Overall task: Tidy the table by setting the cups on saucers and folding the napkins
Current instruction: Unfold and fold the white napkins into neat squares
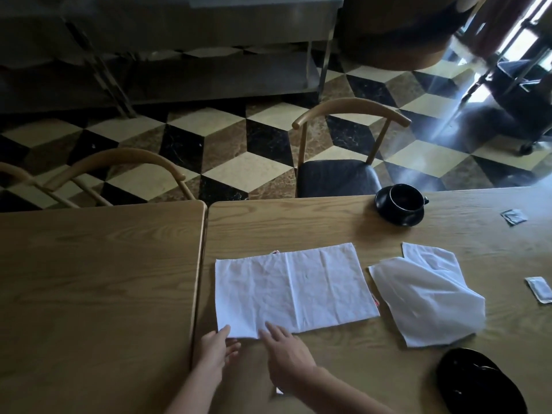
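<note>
A white napkin (294, 286) lies flat on the wooden table (343, 225) as a wide rectangle. My left hand (216, 349) touches its near left corner with straight fingers. My right hand (283, 346) rests with straight fingers on the napkin's near edge, just right of the left hand. A second white napkin (427, 297) lies rumpled and loosely folded to the right. A black cup (401, 198) stands on a black saucer (400, 218) at the far side. Another black cup or saucer (478, 380), blurred, sits at the near right.
A second wooden table (98, 279) adjoins on the left. Small white sachets (513, 217) (539, 289) lie at the right edge. A chair with a black seat (337, 177) stands beyond the table; another chair back (119, 158) is at the far left.
</note>
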A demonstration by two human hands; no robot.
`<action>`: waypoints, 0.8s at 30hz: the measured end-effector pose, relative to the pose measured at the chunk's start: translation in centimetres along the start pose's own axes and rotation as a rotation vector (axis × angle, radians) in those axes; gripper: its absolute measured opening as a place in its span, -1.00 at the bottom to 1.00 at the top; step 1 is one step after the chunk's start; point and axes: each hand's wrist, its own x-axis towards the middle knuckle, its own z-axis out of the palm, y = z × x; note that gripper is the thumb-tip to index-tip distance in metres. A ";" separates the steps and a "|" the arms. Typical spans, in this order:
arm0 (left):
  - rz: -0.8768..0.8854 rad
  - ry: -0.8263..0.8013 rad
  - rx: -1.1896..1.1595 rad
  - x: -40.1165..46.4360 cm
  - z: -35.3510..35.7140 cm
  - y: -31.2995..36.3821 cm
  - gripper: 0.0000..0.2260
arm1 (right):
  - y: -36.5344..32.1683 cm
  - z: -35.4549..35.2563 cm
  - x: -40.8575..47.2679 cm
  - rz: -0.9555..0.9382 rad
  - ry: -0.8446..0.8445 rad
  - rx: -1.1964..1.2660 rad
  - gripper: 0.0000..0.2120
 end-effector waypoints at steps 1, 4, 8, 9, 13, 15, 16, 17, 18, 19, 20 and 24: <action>0.005 0.013 -0.036 -0.1 0.1 -0.1 -0.89 | -0.8 0.7 0.5 -0.060 -0.033 -0.059 -0.27; -0.005 0.076 -0.075 0.2 -0.2 -0.6 -0.91 | -2.5 2.6 1.9 -0.131 -0.126 -0.187 -0.21; -0.052 0.099 -0.074 0.9 -0.9 -0.7 -0.93 | -1.7 3.8 1.8 -0.085 -0.125 -0.268 -0.27; -0.064 0.086 -0.088 1.1 -1.0 -0.6 -0.94 | -0.9 3.8 1.5 -0.064 -0.100 -0.260 -0.31; -0.113 0.034 -0.146 1.7 -1.7 -0.2 -0.92 | 4.6 2.4 -0.6 0.037 -0.013 -0.251 -0.30; -0.137 0.011 -0.151 2.0 -1.9 -0.3 -0.89 | 8.4 1.2 -2.5 0.081 0.025 -0.261 -0.26; -0.152 0.003 -0.156 2.0 -2.1 -0.4 -0.88 | 10.4 0.5 -3.6 0.089 0.062 -0.286 -0.25; -0.165 -0.005 -0.160 2.0 -2.1 -0.6 -0.89 | 12.3 -0.4 -4.7 0.104 0.090 -0.326 -0.25; -0.177 -0.014 -0.162 2.0 -2.2 -0.6 -0.90 | 14.1 -1.3 -5.8 0.134 0.109 -0.360 -0.25; -0.188 -0.019 -0.163 2.0 -2.2 -0.6 -0.92 | 15.7 -2.3 -6.8 0.175 0.098 -0.371 -0.24; -0.196 -0.020 -0.168 2.0 -2.2 -0.6 -0.93 | 17.2 -3.1 -7.6 0.205 0.077 -0.373 -0.21; -0.209 -0.018 -0.170 2.1 -2.3 -0.6 -0.92 | 20.2 -3.4 -9.0 0.314 -0.042 -0.377 -0.14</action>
